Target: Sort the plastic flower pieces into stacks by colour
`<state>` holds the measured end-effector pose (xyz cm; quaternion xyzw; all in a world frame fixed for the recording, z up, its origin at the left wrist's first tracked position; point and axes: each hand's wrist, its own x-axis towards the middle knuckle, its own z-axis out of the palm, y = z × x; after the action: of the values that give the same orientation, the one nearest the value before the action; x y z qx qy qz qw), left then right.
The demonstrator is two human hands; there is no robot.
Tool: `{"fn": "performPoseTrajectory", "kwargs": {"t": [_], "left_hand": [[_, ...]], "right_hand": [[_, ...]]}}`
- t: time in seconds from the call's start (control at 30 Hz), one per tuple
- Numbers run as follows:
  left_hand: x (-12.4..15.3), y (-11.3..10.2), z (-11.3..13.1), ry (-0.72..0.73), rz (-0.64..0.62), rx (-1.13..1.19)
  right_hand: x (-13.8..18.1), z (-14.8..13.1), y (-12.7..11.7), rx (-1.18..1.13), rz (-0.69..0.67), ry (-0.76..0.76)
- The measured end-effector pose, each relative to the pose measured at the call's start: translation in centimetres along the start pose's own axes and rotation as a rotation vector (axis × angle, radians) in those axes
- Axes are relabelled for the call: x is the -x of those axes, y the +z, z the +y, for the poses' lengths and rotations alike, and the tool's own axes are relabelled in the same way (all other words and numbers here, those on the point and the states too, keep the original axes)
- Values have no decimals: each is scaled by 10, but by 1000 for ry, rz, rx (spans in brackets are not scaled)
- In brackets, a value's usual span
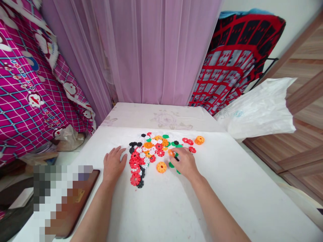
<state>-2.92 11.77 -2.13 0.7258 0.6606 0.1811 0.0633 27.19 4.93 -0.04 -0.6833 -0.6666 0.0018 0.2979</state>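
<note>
Notched plastic discs in red, white, black, green and orange lie in a loose pile (pixel 141 154) on the white tabletop. My left hand (pixel 114 164) rests palm down at the pile's left side, fingers spread, with nothing in it. My right hand (pixel 183 163) is at the pile's right side, its thumb and fingertips closed on an orange disc (pixel 171 153). Green and black discs show partly under that hand. An orange disc (pixel 161 167) lies apart between my hands, nearer to me. More orange discs (pixel 200 139) sit together at the back right, close to several red ones (pixel 188 141).
A brown-edged flat object (pixel 83 198), partly pixelated, lies at the table's left edge. A white plastic bag (pixel 257 111) hangs over the right back edge. Purple curtains (pixel 156 50) stand behind the table, patterned fabric (pixel 32 77) to the left, and wooden doors (pixel 297 117) to the right.
</note>
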Motion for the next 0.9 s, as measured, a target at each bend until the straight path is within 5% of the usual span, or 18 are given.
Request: {"fn": "performPoseTrajectory", "kwargs": {"t": [0.33, 0.9], "left_hand": [[1, -2, 1, 17, 14, 5], [1, -3, 3, 4, 14, 13]], "right_hand": [[37, -34, 3, -130, -51, -188], [30, -19, 3, -124, -24, -192]]}}
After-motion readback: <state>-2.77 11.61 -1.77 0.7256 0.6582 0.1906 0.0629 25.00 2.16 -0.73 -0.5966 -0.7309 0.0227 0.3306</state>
